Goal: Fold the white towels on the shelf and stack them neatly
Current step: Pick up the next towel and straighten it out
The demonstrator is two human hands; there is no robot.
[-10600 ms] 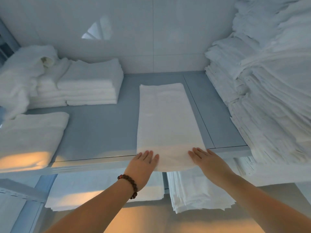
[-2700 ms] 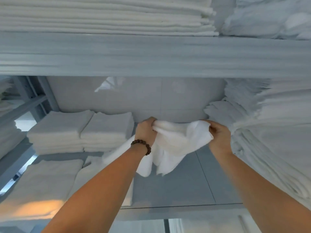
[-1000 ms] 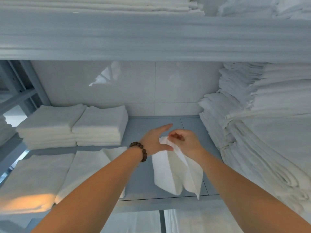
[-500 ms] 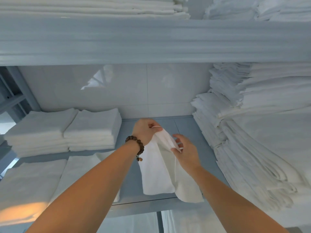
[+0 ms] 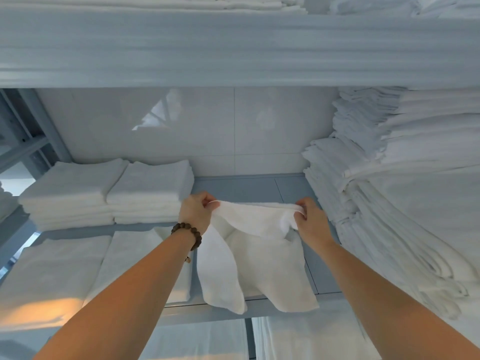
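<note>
A white towel [image 5: 262, 258] hangs unfolded above the grey shelf [image 5: 293, 188], its lower corners draping past the shelf's front edge. My left hand [image 5: 194, 214], with a bead bracelet at the wrist, pinches the towel's top left corner. My right hand [image 5: 310, 220] pinches the top right corner, so the top edge is stretched between them. Two folded towels [image 5: 59, 271] lie flat at the front left, and two neat stacks of folded towels [image 5: 109, 193] stand behind them.
A tall, loose pile of white towels [image 5: 394, 193] fills the shelf's right side. The upper shelf's beam [image 5: 233, 50] runs overhead with more towels on it. More white linen [image 5: 306, 339] lies on the shelf below. A tiled wall closes the back.
My hands have moved apart along the towel's top edge, spreading it wide. Half a second ago they were close together with the towel hanging bunched.
</note>
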